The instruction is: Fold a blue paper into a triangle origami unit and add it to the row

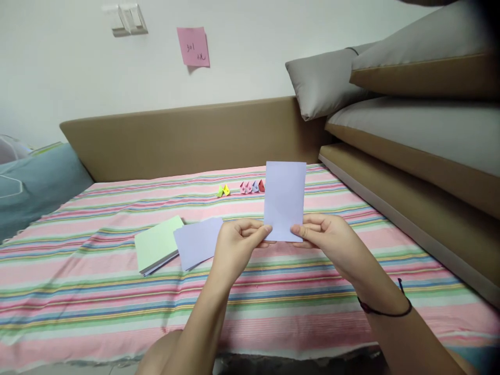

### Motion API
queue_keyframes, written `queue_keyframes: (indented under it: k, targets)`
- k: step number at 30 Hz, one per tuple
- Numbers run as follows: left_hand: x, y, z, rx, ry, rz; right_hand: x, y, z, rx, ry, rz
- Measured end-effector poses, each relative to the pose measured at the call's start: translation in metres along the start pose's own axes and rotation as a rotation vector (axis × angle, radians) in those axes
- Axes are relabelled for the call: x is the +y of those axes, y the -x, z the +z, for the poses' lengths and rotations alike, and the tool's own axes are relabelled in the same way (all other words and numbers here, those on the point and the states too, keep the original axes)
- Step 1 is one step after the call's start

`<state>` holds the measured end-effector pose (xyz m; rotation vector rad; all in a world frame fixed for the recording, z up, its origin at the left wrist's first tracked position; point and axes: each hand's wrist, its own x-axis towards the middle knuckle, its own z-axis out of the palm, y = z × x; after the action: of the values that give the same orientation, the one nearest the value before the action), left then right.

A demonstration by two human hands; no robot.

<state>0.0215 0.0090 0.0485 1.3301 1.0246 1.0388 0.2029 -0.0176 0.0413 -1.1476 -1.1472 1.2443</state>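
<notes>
A lavender sheet of paper is held up in front of me, its long side upright. My left hand pinches its lower left corner between thumb and fingers. At the lower right corner, my right hand grips it the same way. Left of my left hand, more lavender sheets lie on the striped cloth, touching a stack of paper with pale green on top. Behind the held sheet stands a row of small folded paper pieces, pink, blue and red, beside yellow folded pieces.
A striped cloth covers the surface under everything. Grey and brown cushions are piled on the right, and a brown backrest runs along the wall. A blue-grey cushion lies at the left. A pink note hangs on the wall.
</notes>
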Motion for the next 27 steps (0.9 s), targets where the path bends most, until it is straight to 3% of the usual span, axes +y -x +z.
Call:
queue_keyframes:
  k: [6,16,27]
  targets:
    - [0.001,-0.002,-0.003,-0.094,-0.063,-0.003,0.008,-0.004,-0.007,0.007,0.182,-0.025]
    - [-0.009,-0.008,-0.011,-0.043,-0.026,0.037,0.019,0.002,0.005,-0.177,0.008,0.1]
    - [-0.017,-0.012,-0.008,-0.081,-0.032,0.024,0.031,0.002,0.001,-0.078,-0.009,0.116]
